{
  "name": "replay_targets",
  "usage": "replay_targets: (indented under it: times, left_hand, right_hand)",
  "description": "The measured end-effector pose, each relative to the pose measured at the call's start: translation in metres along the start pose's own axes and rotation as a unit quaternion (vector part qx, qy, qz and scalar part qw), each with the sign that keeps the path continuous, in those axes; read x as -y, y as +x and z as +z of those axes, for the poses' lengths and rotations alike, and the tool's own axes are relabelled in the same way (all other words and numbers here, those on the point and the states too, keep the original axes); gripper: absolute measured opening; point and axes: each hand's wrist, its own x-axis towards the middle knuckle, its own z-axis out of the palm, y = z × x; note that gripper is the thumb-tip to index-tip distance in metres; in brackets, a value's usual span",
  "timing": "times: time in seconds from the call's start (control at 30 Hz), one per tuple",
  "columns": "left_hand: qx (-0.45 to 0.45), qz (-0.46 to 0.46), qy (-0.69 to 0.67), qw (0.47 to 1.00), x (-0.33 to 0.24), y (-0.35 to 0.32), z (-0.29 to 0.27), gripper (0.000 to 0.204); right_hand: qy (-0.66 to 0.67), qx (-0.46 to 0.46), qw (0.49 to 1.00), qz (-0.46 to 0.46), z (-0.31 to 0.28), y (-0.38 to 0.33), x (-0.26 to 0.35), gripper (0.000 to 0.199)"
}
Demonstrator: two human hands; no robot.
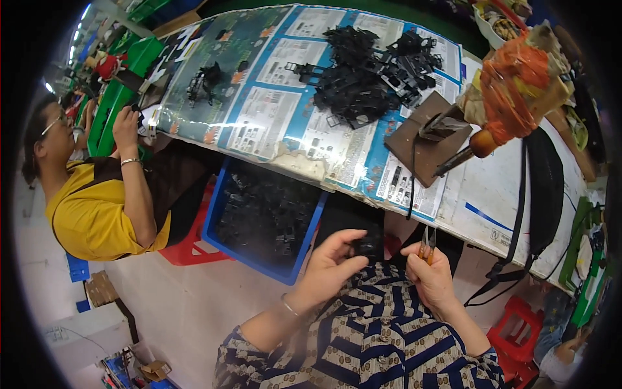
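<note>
Lower centre of the frame: the left hand (334, 259) pinches a small black plastic moulded part (367, 246) between thumb and fingertips, held up over the lap, just beside the right hand (431, 275).
Left grip: pressed together on the part, thumb below, fingers above; held this way, it seems, to present one edge to the tool.
Right grip: closed around thin orange-handled metal cutters (426, 245), whose tips stick up out of the fist, near the part but apart from it.
Part's axis: its long side appears to run left to right across the frame, the free end pointing right, toward the cutters; it is too dark to be sure.
Cutters' axis: nearly upright, tips toward the top of the frame.
Below the tabletop edge: a blue plastic bin (262, 217) of black pieces stands close to the left hand, probably for easy reach.
Upper centre: a heap of black plastic frames (369, 71) lies on the tabletop (512, 188), covered with printed sheets.
Right of the heap: a tape-wrapped orange and tan tool holder (512, 87) on a brown plate.
Left of the frame: a person in a yellow shirt (97, 207) sits working at the same tabletop.
</note>
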Motion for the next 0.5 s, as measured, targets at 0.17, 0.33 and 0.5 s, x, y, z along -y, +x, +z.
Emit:
replay_targets:
  times: [0.17, 0.33, 0.5]
  left_hand:
    - [-0.178, 0.131, 0.164, 0.961, 0.009, -0.004, -0.068, 0.043]
    - [-0.317, 0.192, 0.373, 0.851, -0.005, 0.002, -0.132, 0.051]
    - [-0.39, 0.21, 0.479, 0.758, -0.021, 0.016, -0.174, 0.059]
  right_hand:
    - [-0.024, 0.03, 0.999, 0.019, -0.002, 0.002, -0.005, 0.011]
    - [-0.032, 0.037, 0.998, 0.04, -0.001, 0.005, -0.007, 0.011]
    - [-0.035, 0.041, 0.997, 0.051, 0.001, 0.004, -0.009, 0.011]
